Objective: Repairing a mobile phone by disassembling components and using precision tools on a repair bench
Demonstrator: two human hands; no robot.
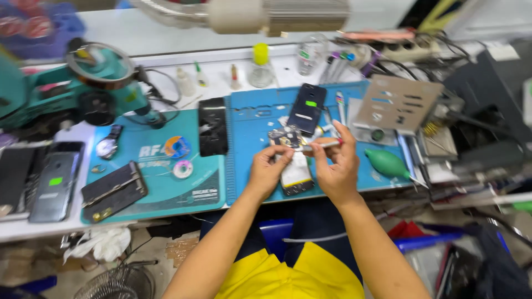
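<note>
My left hand [267, 168] and my right hand [336, 165] meet over the blue work mat [249, 160]. Between them lies an opened phone [295, 170] with its white battery showing and a circuit part at its top. The left fingers pinch the phone's upper edge. A thin red-tipped tool [323, 144] sits in the pinched fingers of my right hand, its tip pointing left at the circuit part. A dark phone back [306, 108] lies just beyond.
A teal mat [158, 188] at left carries a black phone [213, 126], a wristwatch [108, 143], solder reels and a dark phone frame [114, 190]. More phones lie far left [54, 185]. A green air blower [388, 163] and grey metal plate [398, 103] sit right. Bottles line the back.
</note>
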